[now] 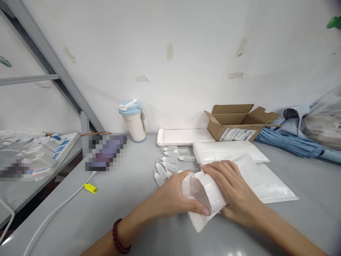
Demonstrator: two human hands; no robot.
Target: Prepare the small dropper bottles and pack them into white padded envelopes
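A white bubble mailer (213, 192) is held between both hands above the grey table, its mouth gaping toward me. My left hand (178, 195) grips the left side of the mouth, the thumb lying along its near edge. My right hand (236, 192) is wrapped over the mailer's right side, fingers across the top. Whatever lies inside the mailer is hidden. Just beyond my left hand, several small clear plastic squeeze bottles (169, 160) lie loose on the table. More white bubble mailers (274, 185) lie flat behind and to the right of my right hand.
An open cardboard box (234, 122) stands by the wall, beside a stack of flat white packs (186, 137). A blue-lidded tumbler (134, 122) and a blurred phone (108, 153) with a white cable (61, 206) are left. A folded blue umbrella (290, 142) lies right.
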